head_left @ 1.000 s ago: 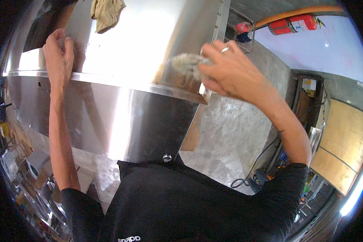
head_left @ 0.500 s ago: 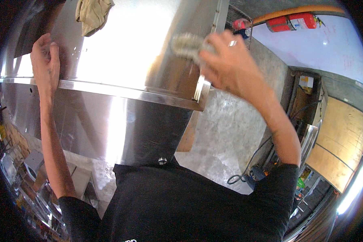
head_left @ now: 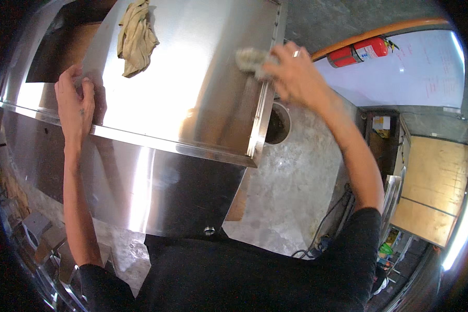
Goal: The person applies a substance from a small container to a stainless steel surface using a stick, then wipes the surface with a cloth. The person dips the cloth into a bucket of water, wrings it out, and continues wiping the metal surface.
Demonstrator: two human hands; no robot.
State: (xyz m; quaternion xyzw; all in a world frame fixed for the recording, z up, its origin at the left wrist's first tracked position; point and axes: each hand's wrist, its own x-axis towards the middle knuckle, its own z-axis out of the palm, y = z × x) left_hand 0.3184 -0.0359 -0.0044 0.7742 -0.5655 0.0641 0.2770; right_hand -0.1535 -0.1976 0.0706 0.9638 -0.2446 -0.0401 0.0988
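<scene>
My right hand [head_left: 296, 73] grips a pale, bunched rag [head_left: 250, 58], blurred by motion, against the right side of a shiny steel worktop [head_left: 192, 67]. My left hand [head_left: 77, 101] rests on the steel near its front left edge, fingers loosely bent, thumb apart, with nothing visible between them. Beyond it, a dark rectangular opening [head_left: 57, 54] cuts into the top. A crumpled khaki cloth [head_left: 137, 41] lies on the metal between my hands, touched by neither.
The worktop has a raised steel rim [head_left: 182, 148] and a front panel [head_left: 114, 182] facing me. A round bucket-like container [head_left: 278, 125] stands on the concrete floor to the right. Further off are a red fire extinguisher [head_left: 359, 52], a cable [head_left: 322, 223] and a wooden panel [head_left: 431, 182].
The view has shifted, so the worktop and khaki cloth sit lower in the picture. My right hand has moved the rag along the right side, away from me. My left hand stays near the front edge.
</scene>
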